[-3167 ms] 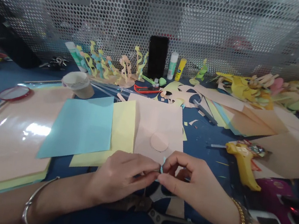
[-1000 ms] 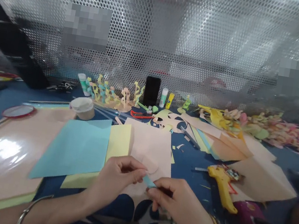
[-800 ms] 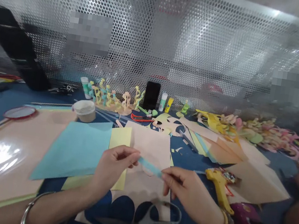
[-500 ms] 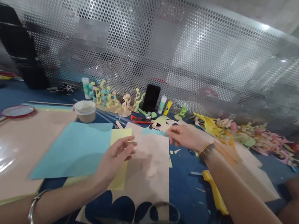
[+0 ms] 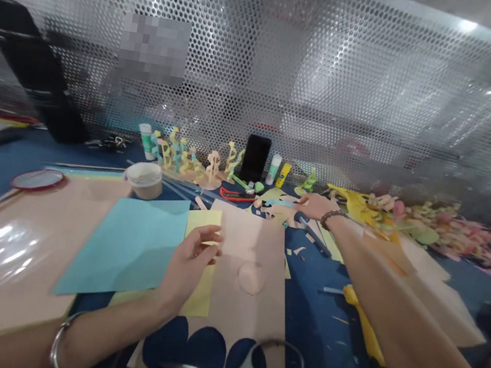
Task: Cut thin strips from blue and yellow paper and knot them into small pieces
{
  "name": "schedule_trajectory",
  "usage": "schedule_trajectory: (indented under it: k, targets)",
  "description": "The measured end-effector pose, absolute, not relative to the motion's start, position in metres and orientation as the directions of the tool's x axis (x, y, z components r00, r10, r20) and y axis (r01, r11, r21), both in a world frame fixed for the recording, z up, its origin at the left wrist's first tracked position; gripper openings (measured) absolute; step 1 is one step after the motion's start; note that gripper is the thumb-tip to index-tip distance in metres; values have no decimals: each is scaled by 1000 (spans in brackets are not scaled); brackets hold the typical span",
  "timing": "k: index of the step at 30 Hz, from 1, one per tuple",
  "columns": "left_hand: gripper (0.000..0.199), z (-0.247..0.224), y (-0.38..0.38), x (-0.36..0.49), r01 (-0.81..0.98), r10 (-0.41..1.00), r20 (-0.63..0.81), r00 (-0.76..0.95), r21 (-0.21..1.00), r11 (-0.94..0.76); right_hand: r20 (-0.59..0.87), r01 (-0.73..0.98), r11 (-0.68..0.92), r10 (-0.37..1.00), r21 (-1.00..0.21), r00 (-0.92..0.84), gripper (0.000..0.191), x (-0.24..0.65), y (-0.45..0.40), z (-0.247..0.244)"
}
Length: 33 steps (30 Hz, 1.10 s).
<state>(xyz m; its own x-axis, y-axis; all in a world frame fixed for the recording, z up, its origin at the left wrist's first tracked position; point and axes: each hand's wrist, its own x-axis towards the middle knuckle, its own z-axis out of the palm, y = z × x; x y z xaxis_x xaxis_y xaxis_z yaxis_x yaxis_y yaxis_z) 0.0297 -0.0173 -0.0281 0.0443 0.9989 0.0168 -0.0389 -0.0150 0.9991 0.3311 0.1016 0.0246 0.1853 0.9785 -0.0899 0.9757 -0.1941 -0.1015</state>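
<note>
R hand (image 5: 314,207) pinched narrow on blue paper strip (image 5: 282,203), strip poking out left of fingers; L hand (image 5: 189,266) open wide over yellow card (image 5: 199,289).

Blue tabletop (image 5: 311,327) under pastel paper sheets (image 5: 126,246)

Pale blue on the paper strip (image 5: 280,203), sky blue on the paper sheet (image 5: 126,246), peach on the card (image 5: 249,241), silver round-hole rows across the perforated metal screen (image 5: 319,83).
</note>
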Motion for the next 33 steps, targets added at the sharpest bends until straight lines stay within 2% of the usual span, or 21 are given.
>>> schedule_trajectory:
  k: [4, 7, 11, 14, 16, 17, 19, 22, 25, 28, 33]
  targets:
    - [25, -19, -11, 26, -34, 993, 113, -41, 993, -114, 128, 977, -198, 970, -77, 206, 34, 329, 89, 34]
    - [25, 2, 1, 18, -25, 964, 235, -125, 970, -240, 243, 988, -77, 964, -131, 107, 32, 318, 78, 48]
    - [28, 38, 21, -6, 63, 898, 405, -170, 914, -400, 262, 953, 168, 960, -253, -100, 34, 288, 61, 58]
    - [26, 52, 29, -35, 256, 874, 482, -55, 853, -455, 195, 883, 282, 955, -376, -222, 29, 257, 48, 51]
    - [20, 53, 32, -56, 445, 889, 453, 70, 784, -434, 127, 831, 325, 945, -451, -301, 24, 235, 40, 40]
    - [21, 51, 33, -68, 563, 900, 413, 144, 713, -417, 93, 806, 329, 940, -492, -327, 22, 225, 37, 34]
    - [31, 44, 35, -90, 691, 918, 339, 204, 614, -380, 11, 757, 287, 938, -586, -347, 21, 207, 32, 22]
    - [51, 27, 38, -120, 837, 952, 237, 193, 466, -286, -142, 684, 131, 934, -717, -328, 27, 187, 29, 7]
    - [65, 5, 36, -140, 919, 981, 131, 143, 351, -181, -248, 621, -2, 918, -784, -310, 28, 171, 30, -3]
    - [75, -18, 32, -149, 959, 993, 61, 106, 260, -118, -266, 574, -57, 921, -817, -287, 24, 161, 33, -8]
    - [68, -37, 26, -155, 979, 992, 45, 119, 161, -125, -155, 517, -35, 969, -855, -191, 18, 180, 31, 0]
